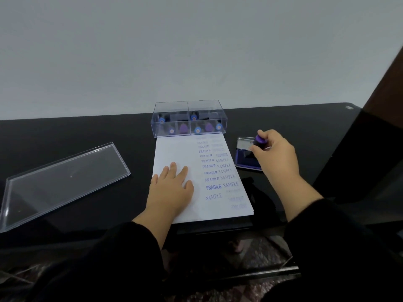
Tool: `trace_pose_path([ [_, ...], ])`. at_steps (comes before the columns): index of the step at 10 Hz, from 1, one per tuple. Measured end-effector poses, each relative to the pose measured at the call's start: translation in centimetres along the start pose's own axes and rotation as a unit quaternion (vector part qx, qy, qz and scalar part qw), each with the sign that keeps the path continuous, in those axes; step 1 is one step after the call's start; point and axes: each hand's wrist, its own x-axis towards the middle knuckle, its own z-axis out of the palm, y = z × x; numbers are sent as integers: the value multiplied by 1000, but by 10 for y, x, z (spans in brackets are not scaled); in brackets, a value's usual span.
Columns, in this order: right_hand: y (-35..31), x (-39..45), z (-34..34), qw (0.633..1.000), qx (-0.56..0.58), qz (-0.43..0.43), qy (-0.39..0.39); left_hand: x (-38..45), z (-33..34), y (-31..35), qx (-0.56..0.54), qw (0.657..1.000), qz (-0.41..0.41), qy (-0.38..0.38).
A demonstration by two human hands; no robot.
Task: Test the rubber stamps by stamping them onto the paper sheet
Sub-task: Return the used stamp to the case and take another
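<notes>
A white paper sheet (174, 149) lies on the black table, its right half covered with blue prints reading FRAGILE and SAMPLE. My left hand (172, 188) rests flat on the sheet's left part, fingers spread. My right hand (277, 153) grips a purple-topped rubber stamp (260, 141) and holds it down on the open blue ink pad (244, 160) just right of the paper. A clear plastic box (189, 117) behind the sheet holds several more stamps with blue and purple tops.
The box's clear lid (63, 177) lies flat on the table at the left. The table's front edge runs below the paper. A dark upright panel (375, 127) stands at the right. A pale wall rises behind the table.
</notes>
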Motion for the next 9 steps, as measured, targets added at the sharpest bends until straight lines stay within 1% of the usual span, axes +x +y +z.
trace_pose_path([
  [1, 6, 16, 5, 997, -74, 3, -16, 0, 1, -1, 1, 1000, 0, 0],
  [3, 13, 21, 19, 987, -158, 1, -38, 2, 1, 1, 4, 1000, 2, -2],
  [6, 14, 18, 19, 984, -173, -20, -43, 2, 1, 1, 6, 1000, -4, -4],
  [9, 13, 17, 19, 984, -173, -14, -50, 2, 0, 1, 5, 1000, -4, -4],
])
